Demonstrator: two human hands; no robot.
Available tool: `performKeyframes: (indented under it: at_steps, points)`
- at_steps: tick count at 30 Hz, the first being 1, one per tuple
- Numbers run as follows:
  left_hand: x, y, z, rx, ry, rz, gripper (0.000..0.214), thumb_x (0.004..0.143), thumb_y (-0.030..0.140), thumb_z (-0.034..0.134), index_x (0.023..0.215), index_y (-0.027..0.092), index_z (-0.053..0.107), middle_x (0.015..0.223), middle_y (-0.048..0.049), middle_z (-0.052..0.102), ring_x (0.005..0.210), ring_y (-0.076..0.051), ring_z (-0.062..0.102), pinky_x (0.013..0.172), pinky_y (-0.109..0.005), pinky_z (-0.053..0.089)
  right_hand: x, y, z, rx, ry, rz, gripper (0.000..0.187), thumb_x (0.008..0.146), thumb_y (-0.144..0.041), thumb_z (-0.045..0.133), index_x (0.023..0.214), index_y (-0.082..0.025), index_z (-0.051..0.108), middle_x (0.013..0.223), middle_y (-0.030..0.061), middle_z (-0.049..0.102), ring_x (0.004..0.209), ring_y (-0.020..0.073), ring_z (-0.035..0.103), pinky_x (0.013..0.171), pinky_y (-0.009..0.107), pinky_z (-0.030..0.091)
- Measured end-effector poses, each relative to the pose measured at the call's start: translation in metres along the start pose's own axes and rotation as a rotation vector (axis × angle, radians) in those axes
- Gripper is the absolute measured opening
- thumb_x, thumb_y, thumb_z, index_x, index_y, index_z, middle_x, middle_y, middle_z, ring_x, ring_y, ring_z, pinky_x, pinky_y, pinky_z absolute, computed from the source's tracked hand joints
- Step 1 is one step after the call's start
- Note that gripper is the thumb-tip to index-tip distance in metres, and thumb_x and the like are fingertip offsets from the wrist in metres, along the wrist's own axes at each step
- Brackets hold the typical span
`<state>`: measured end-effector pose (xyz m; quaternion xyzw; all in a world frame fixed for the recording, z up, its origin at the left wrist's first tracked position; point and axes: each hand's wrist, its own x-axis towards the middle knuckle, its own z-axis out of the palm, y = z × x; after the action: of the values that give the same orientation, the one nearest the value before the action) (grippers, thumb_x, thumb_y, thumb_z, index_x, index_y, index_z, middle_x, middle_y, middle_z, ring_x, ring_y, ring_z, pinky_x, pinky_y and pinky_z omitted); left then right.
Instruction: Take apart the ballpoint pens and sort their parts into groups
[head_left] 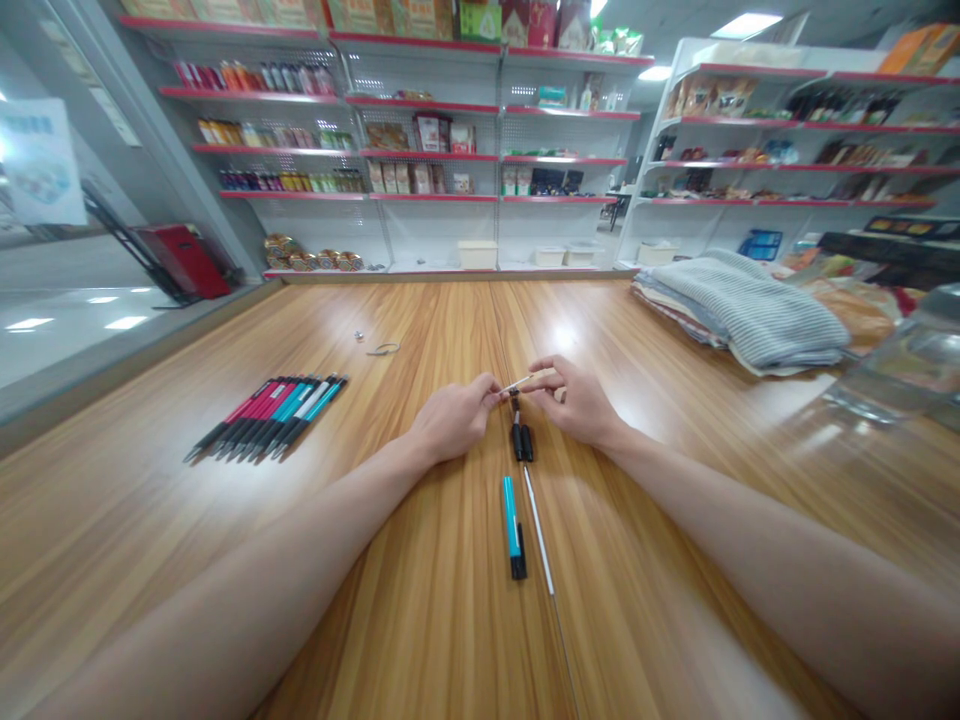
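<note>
My left hand (457, 412) is closed in a pinch on a thin white pen refill (514, 385), which slants up to the right. Close to the refill's tip is my right hand (574, 400), its fingers bent and apart; whether they touch the tip I cannot make out. Some small dark pieces (514, 394) lie below the fingertips. Two black pen grip sections (522, 442) rest side by side nearer to me. Closer still are a turquoise pen barrel (511, 520) with a black clip and another white refill (538, 530) lying lengthwise.
A row of pink, turquoise and white pens (270, 415) lies at the left. Farther back are a thin looped band (385, 349) and a tiny shiny piece (358, 336). Folded striped cloth (742, 305) and a clear container (900, 355) stand right. Stocked shelves (420, 155) rise behind.
</note>
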<state>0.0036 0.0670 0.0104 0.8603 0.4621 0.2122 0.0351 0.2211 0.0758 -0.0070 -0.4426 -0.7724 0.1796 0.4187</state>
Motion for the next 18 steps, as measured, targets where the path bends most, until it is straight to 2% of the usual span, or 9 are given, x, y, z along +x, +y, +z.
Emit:
performKeyframes:
  at_steps: [9,14,18]
  points:
    - [0.0006,0.0001,0.0005,0.024,-0.023,0.002,0.028,0.097,0.038,0.032,0.102,0.023,0.055,0.08,-0.0032,0.067,0.072,-0.02,0.064,0.059,-0.027,0.038,-0.0004,-0.0044,-0.0014,-0.013,-0.019,-0.001,0.036,0.079,-0.017,0.055,0.115,-0.017,0.051,0.086,0.003,0.073,0.052,0.011,0.056,0.05,0.022,0.04]
    - [0.001,0.0003,0.0011,0.051,-0.04,-0.009,0.031,0.097,0.04,0.03,0.104,0.023,0.055,0.081,-0.0039,0.068,0.073,-0.02,0.065,0.059,-0.027,0.039,0.0003,-0.0042,-0.0015,-0.053,0.009,0.032,0.036,0.079,-0.017,0.055,0.115,-0.018,0.051,0.086,0.0033,0.073,0.049,0.0106,0.053,0.051,0.022,0.04]
    - [0.0008,0.0005,0.001,0.056,-0.045,0.001,0.03,0.097,0.039,0.03,0.104,0.023,0.055,0.081,-0.004,0.068,0.075,-0.022,0.066,0.06,-0.028,0.04,0.0009,-0.0017,0.0003,-0.054,-0.028,0.045,0.043,0.077,-0.015,0.055,0.119,-0.018,0.048,0.093,0.0037,0.073,0.051,0.0103,0.052,0.054,0.023,0.043]
